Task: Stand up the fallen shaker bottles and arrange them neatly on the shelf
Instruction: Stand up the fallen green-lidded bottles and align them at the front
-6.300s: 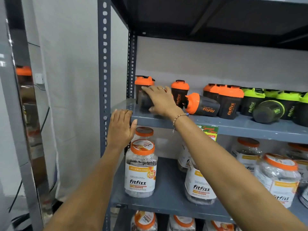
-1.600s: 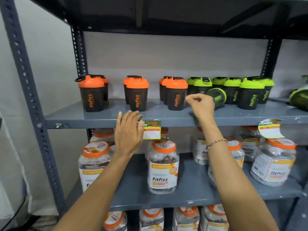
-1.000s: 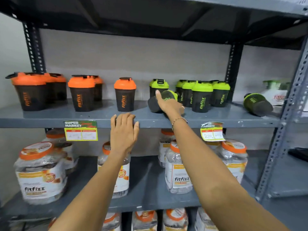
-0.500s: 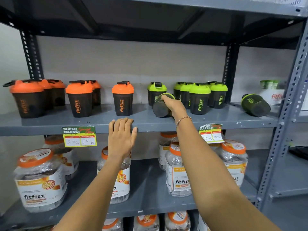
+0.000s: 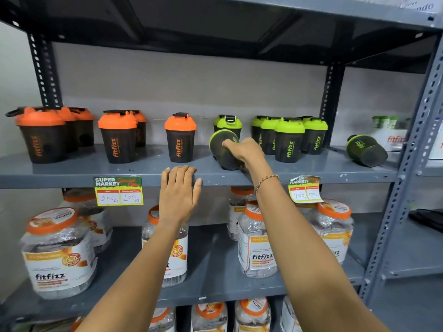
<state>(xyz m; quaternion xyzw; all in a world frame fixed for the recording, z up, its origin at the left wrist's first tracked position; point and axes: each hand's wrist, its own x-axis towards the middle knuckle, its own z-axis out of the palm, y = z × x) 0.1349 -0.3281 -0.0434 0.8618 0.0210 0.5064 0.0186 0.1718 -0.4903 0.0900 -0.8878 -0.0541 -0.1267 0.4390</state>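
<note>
Head view: the green-lid shaker bottle [image 5: 224, 149] is tipped on the shelf [image 5: 72, 174], at 12 o'clock.
Right hand [image 5: 244, 152]: fingers wrapped around that bottle.
Left hand [image 5: 178, 195]: open and flat on the shelf edge.
Do it well: tip it up slowly, clear of the standing green bottles [image 5: 288, 138] at 1 o'clock.
Change: the bottle is lifted a bit more than half a second ago.
Left over: another fallen bottle [image 5: 365, 149] at 2 o'clock.

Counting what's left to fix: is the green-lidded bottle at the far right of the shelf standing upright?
No, the far-right bottle lies on its side on the shelf, base toward the camera.

Two fallen green-lidded shakers [image 5: 224, 149]
</note>
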